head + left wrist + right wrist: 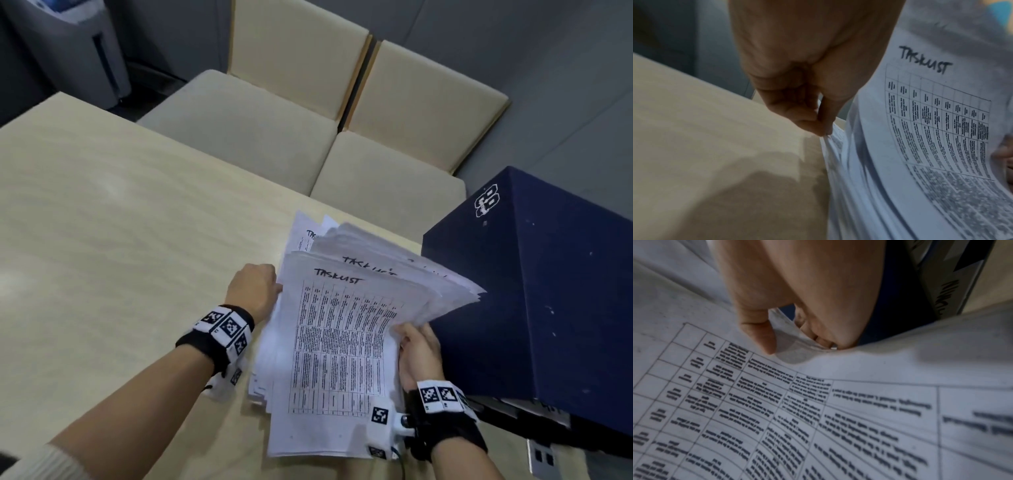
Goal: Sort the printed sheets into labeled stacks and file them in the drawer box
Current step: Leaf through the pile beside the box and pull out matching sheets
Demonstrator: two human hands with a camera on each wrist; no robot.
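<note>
Pale wooden table [120, 222], two cream chairs [260, 130] behind; one navy drawer box [534, 291] at right. One fanned stack of printed sheets [342, 342] beside it: left hand [255, 291] pinches its left edge, right hand [419, 353] pinches its right edge.

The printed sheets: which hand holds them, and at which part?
Both. The left hand pinches the printed sheets at their left edge; the right hand has its grip on their right edge.
</note>
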